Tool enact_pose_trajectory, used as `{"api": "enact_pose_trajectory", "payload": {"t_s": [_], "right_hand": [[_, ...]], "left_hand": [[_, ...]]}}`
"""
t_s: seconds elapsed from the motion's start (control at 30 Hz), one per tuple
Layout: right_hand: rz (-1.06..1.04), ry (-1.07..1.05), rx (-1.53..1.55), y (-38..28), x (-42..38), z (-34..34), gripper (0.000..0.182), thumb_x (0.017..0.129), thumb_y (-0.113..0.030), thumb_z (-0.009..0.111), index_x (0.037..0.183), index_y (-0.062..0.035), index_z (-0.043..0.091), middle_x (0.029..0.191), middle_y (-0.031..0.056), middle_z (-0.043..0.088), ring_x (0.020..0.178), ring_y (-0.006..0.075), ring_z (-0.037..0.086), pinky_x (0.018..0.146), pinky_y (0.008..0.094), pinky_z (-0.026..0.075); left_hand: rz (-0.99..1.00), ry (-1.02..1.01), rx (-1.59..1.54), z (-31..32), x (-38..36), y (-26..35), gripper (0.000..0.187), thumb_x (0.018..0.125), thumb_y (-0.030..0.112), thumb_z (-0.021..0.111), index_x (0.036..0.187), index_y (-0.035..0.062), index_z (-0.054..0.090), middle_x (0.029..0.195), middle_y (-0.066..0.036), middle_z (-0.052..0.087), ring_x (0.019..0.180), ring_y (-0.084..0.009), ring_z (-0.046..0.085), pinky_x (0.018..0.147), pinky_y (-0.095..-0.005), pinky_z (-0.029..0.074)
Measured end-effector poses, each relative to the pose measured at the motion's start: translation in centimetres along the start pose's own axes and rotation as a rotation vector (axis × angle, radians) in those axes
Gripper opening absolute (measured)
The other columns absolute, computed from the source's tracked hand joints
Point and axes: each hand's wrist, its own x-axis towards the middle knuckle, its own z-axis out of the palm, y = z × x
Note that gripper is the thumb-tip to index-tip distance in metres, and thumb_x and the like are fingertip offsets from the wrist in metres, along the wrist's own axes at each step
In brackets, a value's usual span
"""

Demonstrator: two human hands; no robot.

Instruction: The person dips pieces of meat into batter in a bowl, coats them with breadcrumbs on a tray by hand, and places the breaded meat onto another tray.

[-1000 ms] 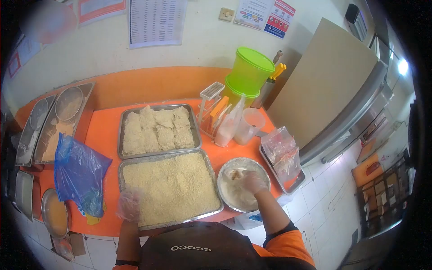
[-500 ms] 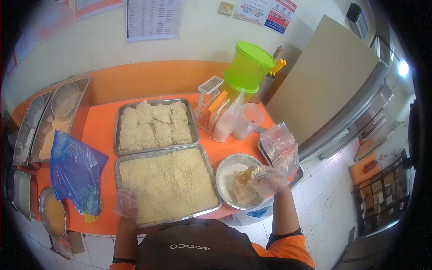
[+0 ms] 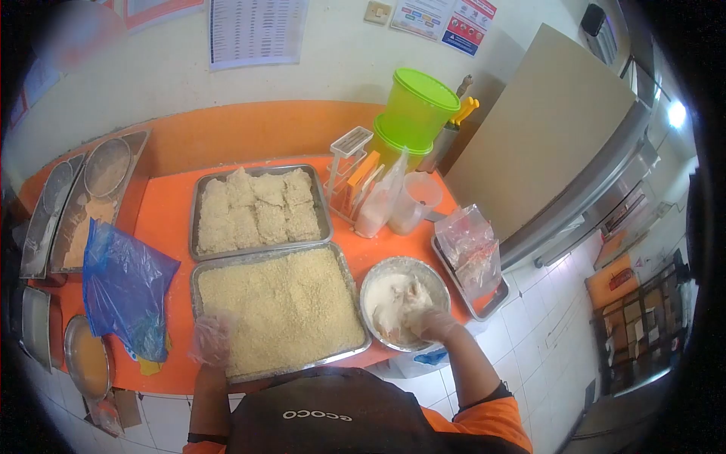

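My right hand (image 3: 434,324), in a clear plastic glove, reaches into a round metal bowl (image 3: 366,314) of white batter. Its fingers are closed on a batter-coated piece of raw meat (image 3: 391,328), largely hidden in the white mix. My left hand (image 3: 210,340), also gloved in plastic, rests at the front left rim of a metal tray (image 3: 198,293) filled with pale breadcrumbs (image 3: 287,310); how its fingers are bent does not show clearly. Behind that tray, a second metal tray (image 3: 327,219) holds several crumb-coated pieces (image 3: 257,208) in rows.
On the left are a blue plastic bag (image 3: 125,280), long metal bins (image 3: 136,163) with sieves, and a bowl of yellowish liquid (image 3: 91,367). Green tubs (image 3: 420,110), a plastic jug (image 3: 414,200) and a rack (image 3: 350,163) stand behind. Right of the bowl lies a tray of bagged meat (image 3: 473,250).
My right hand has lowered the meat from above the bowl into the batter, moving slightly left and toward me. The meat is now mostly covered in white. My left hand stays at the crumb tray.
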Motion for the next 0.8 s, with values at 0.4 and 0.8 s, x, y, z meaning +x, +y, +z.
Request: {"api": "enact_pose_trajectory", "payload": {"t_s": [0.4, 0.8], "right_hand": [[0.324, -0.018, -0.175, -0.1, 4.6, -2.9, 0.031, 0.077, -0.031, 0.055, 0.098, -0.0107, 0.068, 0.105, 0.0151, 0.062, 0.097, 0.0250, 0.059, 0.086, 0.0358, 0.045], [0.143, -0.192, 0.299, 1.2, 2.7, -7.8, 0.038, 0.083, -0.042, 0.054, 0.101, -0.0106, 0.066, 0.101, 0.0103, 0.065, 0.094, 0.0264, 0.060, 0.086, 0.0350, 0.044]], "left_hand": [[0.027, 0.057, 0.046, -2.5, 1.2, 3.0, 0.017, 0.082, 0.019, 0.058, 0.088, 0.0045, 0.053, 0.080, -0.009, 0.054, 0.073, -0.0237, 0.054, 0.063, -0.0328, 0.044], [-0.155, 0.020, -0.412, -1.1, 0.1, 1.5, 0.023, 0.089, 0.029, 0.049, 0.093, 0.0063, 0.053, 0.086, -0.006, 0.054, 0.076, -0.0213, 0.054, 0.065, -0.0321, 0.045]]}}
